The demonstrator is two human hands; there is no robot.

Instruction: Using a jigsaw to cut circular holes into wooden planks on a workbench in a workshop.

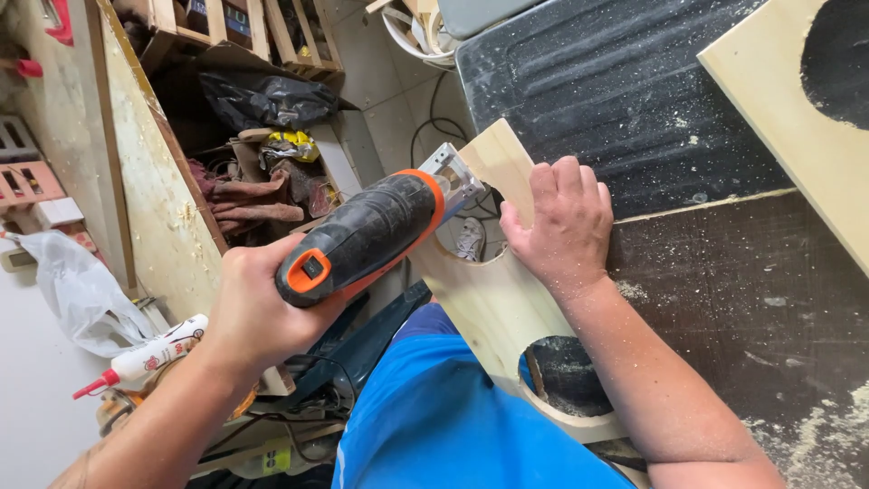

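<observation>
My left hand [249, 308] grips the handle of a black and orange jigsaw [367, 237], whose metal base rests against the edge of a pale wooden board [493, 299]. The board overhangs the edge of a dark workbench [715, 290] and has curved cut-outs, one round hole near my body and one notch by the saw. My right hand [557, 222] presses flat on the board just right of the saw, fingers over its narrow upper tongue. The blade itself is hidden behind the saw body.
Sawdust lies over the workbench. Another pale board [787, 118] with a round hole lies at the top right. A glue bottle [145, 358] with a red tip, a white plastic bag [77, 290], plywood sheets and cluttered tools fill the floor at left.
</observation>
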